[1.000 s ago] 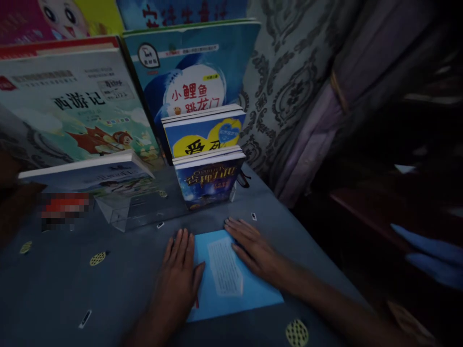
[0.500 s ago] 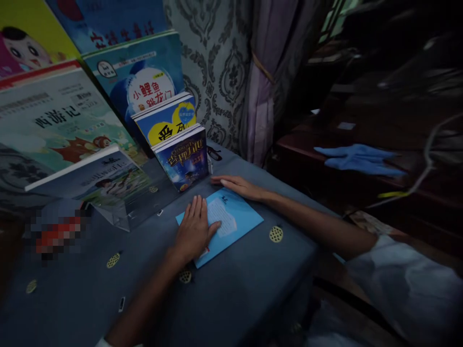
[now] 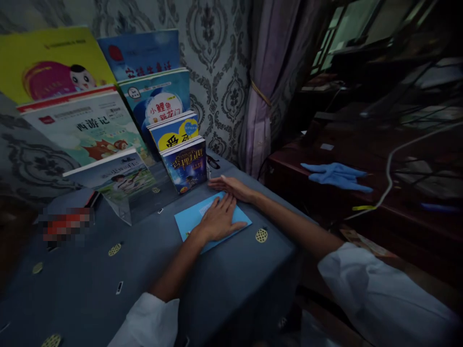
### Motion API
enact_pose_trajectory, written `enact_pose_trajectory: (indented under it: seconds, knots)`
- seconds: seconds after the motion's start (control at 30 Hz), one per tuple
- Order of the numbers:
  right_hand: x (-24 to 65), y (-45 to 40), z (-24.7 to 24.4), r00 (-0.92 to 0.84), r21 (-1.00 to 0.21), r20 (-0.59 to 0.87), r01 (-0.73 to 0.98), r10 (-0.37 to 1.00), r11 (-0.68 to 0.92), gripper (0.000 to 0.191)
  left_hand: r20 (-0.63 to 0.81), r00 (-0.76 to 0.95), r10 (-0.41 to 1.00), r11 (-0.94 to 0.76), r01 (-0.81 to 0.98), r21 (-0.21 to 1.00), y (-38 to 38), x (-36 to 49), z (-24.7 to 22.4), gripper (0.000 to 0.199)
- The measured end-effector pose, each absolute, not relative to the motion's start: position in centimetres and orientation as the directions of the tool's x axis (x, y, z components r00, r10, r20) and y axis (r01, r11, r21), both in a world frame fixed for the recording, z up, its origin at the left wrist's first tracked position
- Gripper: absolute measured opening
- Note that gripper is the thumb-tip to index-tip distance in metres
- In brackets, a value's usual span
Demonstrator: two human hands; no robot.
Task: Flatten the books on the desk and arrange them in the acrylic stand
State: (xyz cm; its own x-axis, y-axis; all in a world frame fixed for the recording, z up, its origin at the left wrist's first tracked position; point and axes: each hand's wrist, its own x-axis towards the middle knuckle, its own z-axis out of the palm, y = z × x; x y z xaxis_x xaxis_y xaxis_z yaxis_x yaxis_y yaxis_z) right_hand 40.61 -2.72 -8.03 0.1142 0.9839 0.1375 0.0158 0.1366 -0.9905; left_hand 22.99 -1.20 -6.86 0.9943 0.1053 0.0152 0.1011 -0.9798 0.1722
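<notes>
A light blue book (image 3: pixel 188 218) lies flat on the dark blue-grey tablecloth (image 3: pixel 231 279). My left hand (image 3: pixel 219 219) rests palm down across its middle and right part, fingers stretched out and holding nothing. At the book's far edge, my right hand (image 3: pixel 234 187) lies on its side with straight fingers, its tips near the foot of the dark blue book (image 3: pixel 187 166). That book stands upright in front of a yellow and blue one (image 3: pixel 171 136). Part of the light blue cover is hidden under my left hand.
Larger picture books (image 3: pixel 97 125) stand at the left, one grey-green book (image 3: pixel 125 176) on a clear stand. Glasses (image 3: pixel 213 163) lie behind the dark blue book. Blue gloves (image 3: pixel 334 176) and a pale cable (image 3: pixel 389 168) are on the dark red furniture at the right.
My left hand has slid from the left part of the light blue book toward its upper right, nearer my right hand. The view has shifted, with more of the standing books showing.
</notes>
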Motion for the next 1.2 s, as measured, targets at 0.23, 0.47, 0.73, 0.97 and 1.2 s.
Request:
enact_pose_trajectory:
  seconds: [0.23,0.47,0.73,0.97,1.2]
  knots:
    - [39.8,-3.3,-8.3,0.059,-0.961,0.157,0.238,0.986,0.138,0.071,0.087,0.996,0.014,-0.986,-0.001,0.167,-6.2,19.1,-6.9,0.077]
    - [38.9,-6.7,-8.5,-0.154,-0.675,0.353,0.641,0.923,0.365,0.047,0.120,0.956,0.269,-0.956,0.249,0.157,-7.3,13.6,-7.4,0.067]
    - [35.6,-16.5,-10.1,-0.030,-0.474,0.397,0.849,0.917,0.233,0.039,0.075,0.922,0.380,-0.911,0.359,0.202,-1.0,12.6,-7.0,0.057]
    - [34.4,-18.3,-8.7,-0.084,-0.453,0.382,0.851,0.920,0.266,0.037,0.165,0.831,0.531,-0.847,0.519,0.117,3.4,15.0,-6.5,0.041]
    - [32.0,-10.6,-7.3,-0.327,-0.410,0.351,0.789,0.878,0.458,0.042,0.380,0.555,0.740,-0.656,0.722,0.222,0.5,12.8,-8.6,0.042]
